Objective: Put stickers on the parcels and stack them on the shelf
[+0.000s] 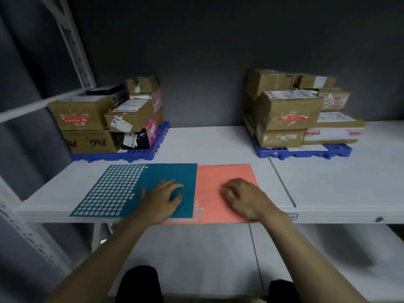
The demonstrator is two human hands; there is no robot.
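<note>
Two sticker sheets lie side by side at the front of the white shelf point(218, 141). The teal sheet point(131, 186) on the left shows many pale empty circles across its left half. My left hand point(161, 197) rests on its right part, fingers loosely spread. The salmon sheet point(220, 176) on the right has a few pale circles near its lower left. My right hand point(242, 197) hovers on it with fingers curled down toward the paper; whether they pinch a sticker is hidden. Cardboard parcels stand stacked at the back left point(105, 119) and back right point(290, 114).
Each parcel stack sits on a blue plastic pallet, one at the left point(122, 156), one at the right point(306, 152). A white shelf upright point(74, 47) rises at the left. A lower shelf board point(196, 259) lies below, and my dark shoes point(140, 283) show at the bottom.
</note>
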